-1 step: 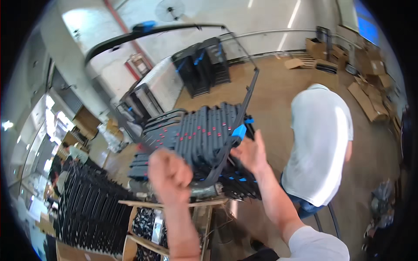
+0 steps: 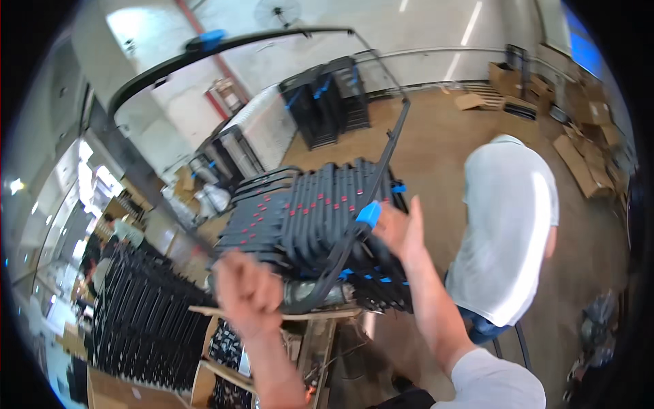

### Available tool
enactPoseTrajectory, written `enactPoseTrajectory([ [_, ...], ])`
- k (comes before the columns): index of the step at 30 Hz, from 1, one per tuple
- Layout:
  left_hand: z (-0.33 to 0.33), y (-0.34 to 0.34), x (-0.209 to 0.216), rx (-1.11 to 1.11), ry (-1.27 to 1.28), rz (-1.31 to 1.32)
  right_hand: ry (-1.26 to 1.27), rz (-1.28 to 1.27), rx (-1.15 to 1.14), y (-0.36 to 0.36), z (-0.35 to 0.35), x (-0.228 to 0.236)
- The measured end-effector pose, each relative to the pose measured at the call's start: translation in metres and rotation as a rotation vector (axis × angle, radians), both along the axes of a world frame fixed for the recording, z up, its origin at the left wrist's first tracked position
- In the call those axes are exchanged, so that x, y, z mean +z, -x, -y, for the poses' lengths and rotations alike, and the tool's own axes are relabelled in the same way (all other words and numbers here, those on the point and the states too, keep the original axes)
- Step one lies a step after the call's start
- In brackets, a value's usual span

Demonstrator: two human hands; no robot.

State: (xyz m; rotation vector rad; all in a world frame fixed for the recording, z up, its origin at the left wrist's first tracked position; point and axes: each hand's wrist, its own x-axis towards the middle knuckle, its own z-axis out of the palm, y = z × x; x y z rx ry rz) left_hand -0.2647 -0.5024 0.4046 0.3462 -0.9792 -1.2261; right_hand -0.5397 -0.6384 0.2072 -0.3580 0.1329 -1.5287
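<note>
A large black frame (image 2: 392,143) with rounded corners is held up in front of me, tilted, its far side rising high. Blue pieces are wrapped on it, one on the far side and a blue wrap (image 2: 368,214) near my right hand. My left hand (image 2: 248,290), blurred, is closed in a fist round the frame's left side. My right hand (image 2: 402,228) lies against the right side beside the blue wrap, thumb stretched up and apart; its fingertips are partly hidden. Beneath the frame lies a stack of similar black frames (image 2: 320,204) with small red marks.
A tall stack of black parts (image 2: 146,320) stands at the left. Below my left hand is an open cardboard box (image 2: 204,382) of small dark parts. A person in a pale shirt (image 2: 511,225) is close on the right. Cardboard boxes (image 2: 579,160) line the far right wall.
The frame's far left corner has swung left, and my left hand has moved a little left and down with it. My right hand stays by the blue wrap. The whole view has shifted slightly.
</note>
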Motion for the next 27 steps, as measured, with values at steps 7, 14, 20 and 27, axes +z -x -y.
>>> enactPoseTrajectory([
  [7,-0.251,-0.225,-0.034,0.949,-0.203,0.001,0.445,-0.118,0.054,-0.125,0.125,0.12],
  [14,-0.418,-0.336,-0.202,1.717,-0.849,0.135,0.179,-0.44,0.442,-0.285,0.042,0.034],
  [20,-0.557,-0.397,-0.313,1.688,-1.211,0.031,0.086,-0.69,0.6,-0.401,-0.092,-0.004],
  [27,-0.636,-0.468,-0.366,1.609,-1.479,0.139,-0.025,-0.862,0.622,-0.462,-0.169,-0.053],
])
